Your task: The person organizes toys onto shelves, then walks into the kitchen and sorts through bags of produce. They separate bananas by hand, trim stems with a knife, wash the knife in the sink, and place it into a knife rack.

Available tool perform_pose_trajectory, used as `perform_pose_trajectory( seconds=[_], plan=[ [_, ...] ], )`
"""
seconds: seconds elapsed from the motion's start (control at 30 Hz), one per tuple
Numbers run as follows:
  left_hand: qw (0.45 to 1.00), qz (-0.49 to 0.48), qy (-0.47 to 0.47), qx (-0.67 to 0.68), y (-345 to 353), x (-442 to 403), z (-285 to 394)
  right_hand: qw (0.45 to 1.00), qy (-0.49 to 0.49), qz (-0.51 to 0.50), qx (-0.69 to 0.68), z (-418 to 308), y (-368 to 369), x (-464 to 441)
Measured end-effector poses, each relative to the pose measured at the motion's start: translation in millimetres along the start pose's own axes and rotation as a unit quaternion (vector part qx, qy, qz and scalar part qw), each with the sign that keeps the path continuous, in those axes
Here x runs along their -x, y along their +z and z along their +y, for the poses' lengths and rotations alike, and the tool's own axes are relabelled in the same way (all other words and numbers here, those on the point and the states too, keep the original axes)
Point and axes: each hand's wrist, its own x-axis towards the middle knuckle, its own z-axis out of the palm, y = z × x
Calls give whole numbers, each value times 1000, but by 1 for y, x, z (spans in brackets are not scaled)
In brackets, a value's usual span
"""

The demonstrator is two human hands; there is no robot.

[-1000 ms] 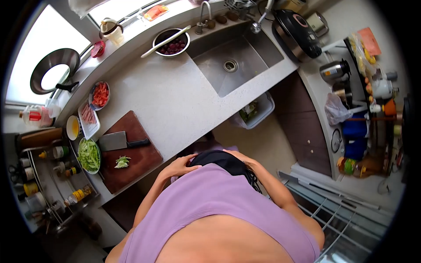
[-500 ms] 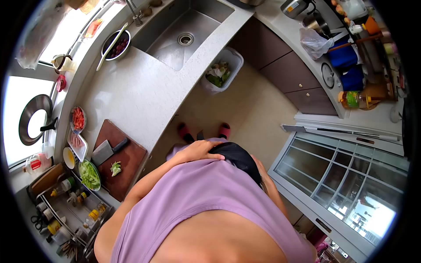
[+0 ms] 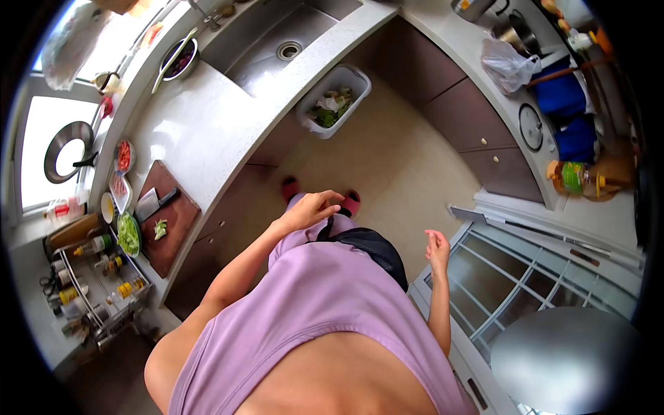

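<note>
Pale floor point(image 3: 408, 173) lies beyond the black fabric point(image 3: 377, 250) at the waist; beside it, the left hand point(image 3: 310, 211) has an unclear grip, while the right hand point(image 3: 438, 252), clear of it, is loosely unfurled and empty.

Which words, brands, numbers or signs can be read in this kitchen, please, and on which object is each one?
No text can be read with certainty.
Large bottle at right, green and yellow label: too blurred.
Green-capped bottle in the rack: too small.
Yellow-labelled bottle in the rack: too small.
Bottle with red label by the window: too blurred.
</note>
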Motion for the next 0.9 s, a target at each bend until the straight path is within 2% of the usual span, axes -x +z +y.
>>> perform_pose_trajectory(
  seconds=[0.03, 0.07, 0.13, 0.2, 0.27, 0.3, 0.33, 0.4, 0.43, 0.47, 0.53, 0.57, 0.6, 0.63, 0.67, 0.7, 0.73, 0.77, 0.8, 0.83, 0.87, 0.9],
  plan=[
    [997, 59, 33, 27, 7, -1, -4, 1000, -1, -9, 3, -11, 0, -5],
    [997, 69, 29, 27, 8, -1, -3, 1000, -4, -17, 6, -21, 1, -12],
    [992, 113, -19, 43, 2, -3, 4, 999, -14, -36, 6, -43, 11, -26],
    [988, 144, -18, 51, -2, -7, 4, 999, -22, -48, 3, -60, 24, -38],
    [972, 196, -49, 119, -9, -14, 3, 996, -42, -82, -6, -76, 41, -51],
    [975, 195, -59, 87, -17, -20, 1, 995, -50, -90, -19, -88, 52, -53],
    [963, 242, 38, 114, -11, -34, -24, 991, -88, -101, -18, -90, 63, -59],
    [958, 232, 24, 164, -28, -49, -18, 986, -157, -52, -28, -113, 100, -58],
    [961, 235, 13, 144, -39, -58, -17, 984, -136, -107, -33, -120, 111, -65],
    [962, 239, -11, 134, -51, -65, -11, 978, -65, -155, -124, -147, 129, -54],
    [980, 170, -52, 87, -76, -80, 16, 953, -70, -216, -201, -174, 165, -55],
    [972, 180, 35, 146, -80, -90, 25, 926, -64, -258, -267, -189, 184, -56],
    [952, 188, 117, 210, -81, -101, 36, 885, -78, -318, -333, -194, 207, -67],
    [932, 162, 166, 279, -85, -113, 47, 863, -96, -297, -397, -217, 231, -59],
    [911, 159, 196, 325, -89, -127, 56, 798, -138, -367, -458, -219, 252, -71],
    [880, 160, 165, 415, -102, -137, 71, 763, -111, -372, -517, -235, 269, -66],
    [843, 160, 124, 499, -115, -147, 84, 730, -58, -331, -595, -269, 273, -47],
    [781, 112, 149, 596, -130, -164, 85, 696, -89, -349, -621, -262, 289, -64],
    [723, 83, 126, 674, -140, -174, 99, 659, -120, -369, -644, -254, 301, -79],
    [713, 16, 137, 687, -147, -185, 92, 658, -134, -356, -650, -257, 301, -79],
    [699, -48, 147, 698, -152, -194, 84, 711, -134, -323, -611, -258, 301, -79],
    [702, -44, 109, 703, -151, -198, 88, 759, -129, -289, -568, -258, 302, -78]
  ],
)
